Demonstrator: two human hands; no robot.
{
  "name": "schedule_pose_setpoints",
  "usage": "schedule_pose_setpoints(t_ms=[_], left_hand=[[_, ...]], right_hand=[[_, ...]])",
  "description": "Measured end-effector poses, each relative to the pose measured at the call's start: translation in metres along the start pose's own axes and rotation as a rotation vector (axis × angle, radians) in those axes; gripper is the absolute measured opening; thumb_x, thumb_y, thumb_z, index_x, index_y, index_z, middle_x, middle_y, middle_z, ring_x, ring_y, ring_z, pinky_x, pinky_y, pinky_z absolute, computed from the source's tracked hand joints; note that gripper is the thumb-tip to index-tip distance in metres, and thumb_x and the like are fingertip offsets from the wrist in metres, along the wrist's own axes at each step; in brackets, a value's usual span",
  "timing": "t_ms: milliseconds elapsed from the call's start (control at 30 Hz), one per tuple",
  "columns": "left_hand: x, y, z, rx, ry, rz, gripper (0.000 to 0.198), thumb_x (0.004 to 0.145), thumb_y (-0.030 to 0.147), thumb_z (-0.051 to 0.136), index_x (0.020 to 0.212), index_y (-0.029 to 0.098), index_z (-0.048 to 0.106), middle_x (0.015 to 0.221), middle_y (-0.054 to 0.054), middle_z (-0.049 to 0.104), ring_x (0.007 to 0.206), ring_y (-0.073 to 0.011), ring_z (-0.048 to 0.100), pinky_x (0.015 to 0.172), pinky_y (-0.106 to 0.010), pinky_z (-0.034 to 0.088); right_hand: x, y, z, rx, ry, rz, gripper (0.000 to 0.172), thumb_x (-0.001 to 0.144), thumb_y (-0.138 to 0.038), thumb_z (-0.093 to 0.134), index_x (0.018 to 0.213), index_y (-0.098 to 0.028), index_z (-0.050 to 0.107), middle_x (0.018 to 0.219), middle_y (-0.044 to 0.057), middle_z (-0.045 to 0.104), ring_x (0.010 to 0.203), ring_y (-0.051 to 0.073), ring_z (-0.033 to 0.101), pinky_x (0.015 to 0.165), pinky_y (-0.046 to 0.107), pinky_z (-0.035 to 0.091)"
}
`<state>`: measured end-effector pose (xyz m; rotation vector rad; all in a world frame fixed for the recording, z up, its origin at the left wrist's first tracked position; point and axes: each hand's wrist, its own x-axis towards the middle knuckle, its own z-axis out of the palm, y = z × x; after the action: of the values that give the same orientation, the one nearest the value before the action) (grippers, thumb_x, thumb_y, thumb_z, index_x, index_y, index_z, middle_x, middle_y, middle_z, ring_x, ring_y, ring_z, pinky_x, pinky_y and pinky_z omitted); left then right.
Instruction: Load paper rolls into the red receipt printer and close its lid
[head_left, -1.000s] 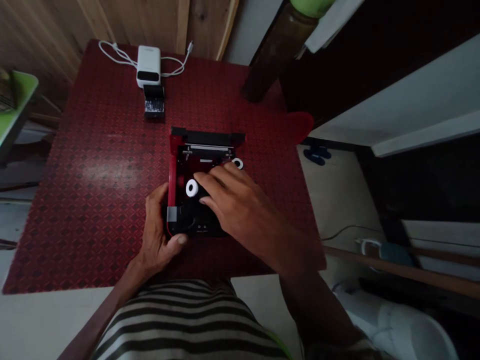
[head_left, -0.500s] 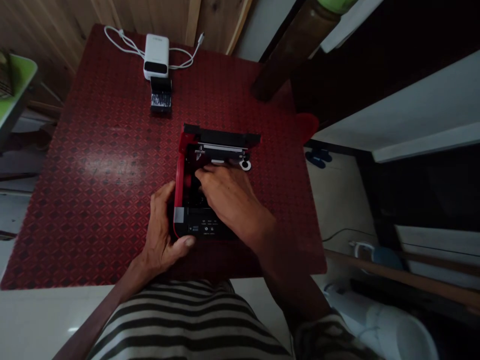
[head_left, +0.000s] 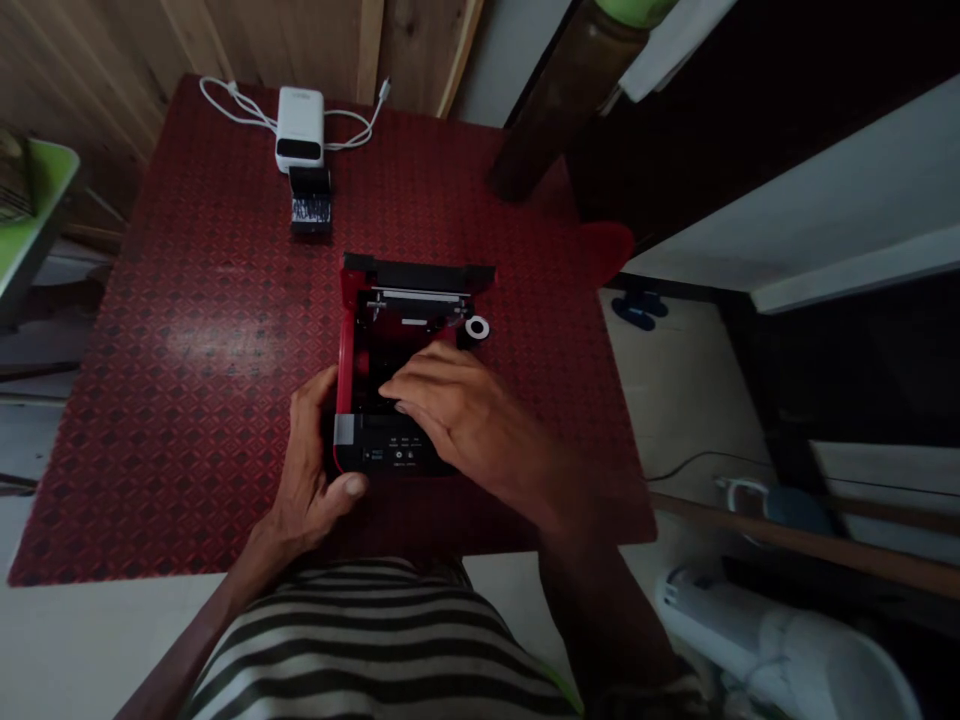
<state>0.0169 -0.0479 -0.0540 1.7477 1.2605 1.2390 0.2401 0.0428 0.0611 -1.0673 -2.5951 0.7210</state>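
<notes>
A red and black label printer (head_left: 346, 375) stands on the table with its lid raised at the back. My left hand (head_left: 311, 480) grips its left side, the thumb reaching round to the front edge. Over the open compartment is my right hand (head_left: 457, 395), fingers bent and pressed together, tips down inside near the front panel. Whatever those fingertips hold or touch is hidden. A small white ring-shaped roll (head_left: 477, 327) shows at the printer's right. Small buttons (head_left: 403, 455) sit on the black front panel.
The red patterned table (head_left: 187, 400) carries a white power bank (head_left: 300, 125) with a looped white cable (head_left: 367, 125). A small black item with a shiny face (head_left: 311, 210) lies against it. A brown post-like object (head_left: 555, 110) rises at the back right.
My right hand has drawn back from the rear of the compartment toward the front panel. My left hand keeps its place on the printer. The whole view has shifted slightly.
</notes>
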Motion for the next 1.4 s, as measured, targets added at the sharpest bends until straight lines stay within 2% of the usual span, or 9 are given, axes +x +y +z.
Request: schedule_pose_setpoints(t_ms=[133, 333, 400, 467, 533, 633, 767, 900, 1400], left_hand=[[0.022, 0.019, -0.004, -0.098, 0.133, -0.115, 0.085, 0.112, 0.084, 0.048, 0.175, 0.027, 0.051, 0.171, -0.020, 0.058, 0.154, -0.0437, 0.061, 0.123, -0.066, 0.055], [0.118, 0.034, -0.007, -0.124, 0.294, -0.126, 0.071, 0.122, 0.072, 0.039, 0.158, 0.018, 0.068, 0.158, -0.012, 0.071, 0.146, -0.0319, 0.070, 0.120, -0.055, 0.055], [0.142, 0.035, -0.006, -0.153, 0.314, -0.138, 0.068, 0.125, 0.062, 0.034, 0.130, 0.011, 0.080, 0.129, -0.007, 0.082, 0.128, -0.0283, 0.078, 0.113, -0.053, 0.057], [0.152, 0.037, -0.004, -0.219, 0.348, -0.152, 0.051, 0.120, 0.056, 0.056, 0.100, 0.015, 0.079, 0.109, -0.002, 0.082, 0.117, -0.0259, 0.079, 0.110, -0.051, 0.058], [0.148, 0.041, -0.002, -0.292, 0.375, -0.166, 0.033, 0.108, 0.042, 0.079, 0.085, 0.020, 0.073, 0.105, -0.001, 0.082, 0.123, -0.0258, 0.078, 0.119, -0.050, 0.056], [0.123, 0.049, -0.003, -0.344, 0.385, -0.270, 0.011, 0.095, 0.028, 0.086, 0.101, 0.022, 0.080, 0.123, -0.005, 0.083, 0.141, -0.0283, 0.072, 0.131, -0.048, 0.049], [0.080, 0.054, -0.008, -0.394, 0.301, -0.547, 0.069, 0.082, 0.037, 0.096, 0.147, 0.027, 0.075, 0.159, -0.009, 0.074, 0.157, -0.0371, 0.063, 0.132, -0.053, 0.050], [0.054, 0.053, -0.012, -0.468, 0.148, -0.770, 0.084, 0.089, 0.054, 0.096, 0.162, 0.024, 0.068, 0.170, -0.013, 0.067, 0.160, -0.0416, 0.060, 0.135, -0.059, 0.047], [0.049, 0.048, -0.008, -0.368, 0.140, -0.699, 0.074, 0.094, 0.061, 0.092, 0.156, 0.025, 0.075, 0.152, -0.010, 0.079, 0.141, -0.0388, 0.074, 0.119, -0.051, 0.059]], right_hand=[[-0.005, -0.001, 0.012, -0.106, 0.159, -0.007, 0.029, 0.110, 0.001, 0.060, 0.104, -0.018, 0.082, 0.102, 0.007, 0.080, 0.101, 0.024, 0.070, 0.097, 0.040, 0.063], [-0.023, -0.013, 0.027, -0.320, 0.443, -0.027, 0.030, 0.112, -0.003, 0.061, 0.097, -0.020, 0.080, 0.092, 0.006, 0.078, 0.088, 0.023, 0.068, 0.080, 0.039, 0.061], [-0.028, -0.016, 0.032, -0.360, 0.514, -0.032, 0.029, 0.113, -0.004, 0.063, 0.095, -0.020, 0.079, 0.090, 0.005, 0.079, 0.085, 0.022, 0.069, 0.078, 0.038, 0.061], [-0.031, -0.018, 0.039, -0.389, 0.583, -0.038, 0.026, 0.112, -0.004, 0.065, 0.097, -0.021, 0.079, 0.097, 0.006, 0.084, 0.091, 0.022, 0.073, 0.082, 0.037, 0.064], [-0.034, -0.021, 0.045, -0.432, 0.671, -0.039, 0.023, 0.111, -0.004, 0.068, 0.102, -0.023, 0.079, 0.115, 0.009, 0.089, 0.108, 0.024, 0.076, 0.092, 0.039, 0.066], [-0.039, -0.024, 0.051, -0.494, 0.789, -0.014, 0.019, 0.109, -0.008, 0.074, 0.106, -0.025, 0.078, 0.147, 0.009, 0.084, 0.138, 0.026, 0.072, 0.113, 0.043, 0.063], [-0.045, -0.024, 0.053, -0.421, 0.728, 0.018, 0.018, 0.112, -0.011, 0.071, 0.103, -0.025, 0.077, 0.147, 0.008, 0.085, 0.145, 0.023, 0.076, 0.124, 0.042, 0.058], [-0.047, -0.021, 0.054, -0.293, 0.659, 0.018, 0.016, 0.113, -0.009, 0.070, 0.109, -0.023, 0.077, 0.131, 0.006, 0.091, 0.128, 0.021, 0.086, 0.120, 0.039, 0.062], [-0.047, -0.024, 0.060, -0.148, 0.649, 0.078, 0.009, 0.116, -0.015, 0.066, 0.117, -0.020, 0.072, 0.133, 0.011, 0.090, 0.134, 0.024, 0.084, 0.122, 0.042, 0.062]])
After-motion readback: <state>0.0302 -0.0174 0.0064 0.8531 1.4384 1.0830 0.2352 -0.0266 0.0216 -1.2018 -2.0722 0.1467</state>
